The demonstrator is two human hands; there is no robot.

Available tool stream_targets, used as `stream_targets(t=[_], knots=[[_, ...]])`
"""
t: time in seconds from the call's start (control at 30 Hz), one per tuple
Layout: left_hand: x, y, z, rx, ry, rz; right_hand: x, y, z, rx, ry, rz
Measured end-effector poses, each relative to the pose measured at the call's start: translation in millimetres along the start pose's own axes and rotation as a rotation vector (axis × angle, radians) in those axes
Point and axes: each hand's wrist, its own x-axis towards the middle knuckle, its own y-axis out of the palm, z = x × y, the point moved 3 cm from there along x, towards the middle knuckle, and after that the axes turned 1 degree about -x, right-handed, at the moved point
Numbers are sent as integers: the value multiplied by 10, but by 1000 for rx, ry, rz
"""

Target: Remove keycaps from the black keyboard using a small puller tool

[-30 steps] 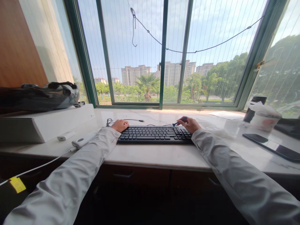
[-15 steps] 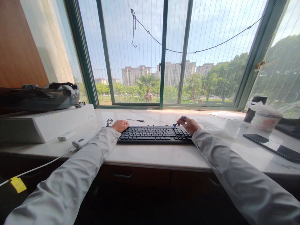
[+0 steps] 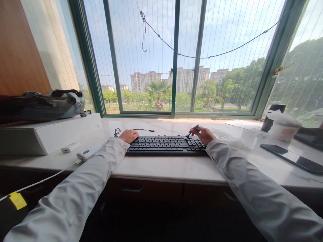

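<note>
A black keyboard lies flat on the white marble-like counter, long side toward me. At its far left corner rests my left hand, fingers curled closed over the edge. My right hand is above the number-pad end, pinching a thin blue brush. The brush slants down to the left, its wider dark tip at the keys near the keyboard's top edge. Whether the tip presses on the keys is too small to tell.
Behind the keyboard lies a black cable. On the left are a white box with a dark bagged item on top, and a white corded device. A phone and a bagged cup stand right. Windows line the back.
My right hand has shifted slightly left, and the brush tip is a little lower over the keys. The left hand keeps its place on the keyboard's corner.
</note>
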Motion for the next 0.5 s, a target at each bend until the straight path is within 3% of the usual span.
stream_targets(t=[0.3, 0.5], knots=[[4, 10, 1, -6, -9, 5, -4, -42, -18, -68, -24, -37], [0, 2, -2, -2, -12, 12, 9, -78, -88, -160, 38, -102]])
